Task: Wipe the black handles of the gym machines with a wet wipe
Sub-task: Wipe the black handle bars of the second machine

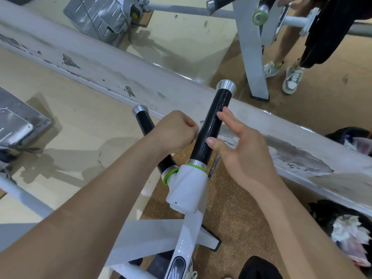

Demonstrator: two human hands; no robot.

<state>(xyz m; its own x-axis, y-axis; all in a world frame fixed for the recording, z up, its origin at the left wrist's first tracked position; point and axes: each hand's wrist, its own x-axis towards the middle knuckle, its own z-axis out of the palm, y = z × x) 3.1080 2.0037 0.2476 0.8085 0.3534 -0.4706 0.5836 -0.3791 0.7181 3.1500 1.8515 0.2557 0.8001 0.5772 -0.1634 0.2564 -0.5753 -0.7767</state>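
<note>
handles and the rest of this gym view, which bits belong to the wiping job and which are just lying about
Part of the job:
- long black handle
- shorter black handle
- left hand, closed at the long handle
- right hand, open beside it

Just lying about:
- grey footplate
- bystander's sneakers
- dark bundle

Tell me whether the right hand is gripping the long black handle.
No: the right hand is open, fingers spread beside the black handle.

Gym: white machine frames (252, 57), black handles (215, 125), rubber floor (231, 218).

Speckled brown floor (241, 228) carries white machine frame (189, 234), black bag (342, 224).
</note>
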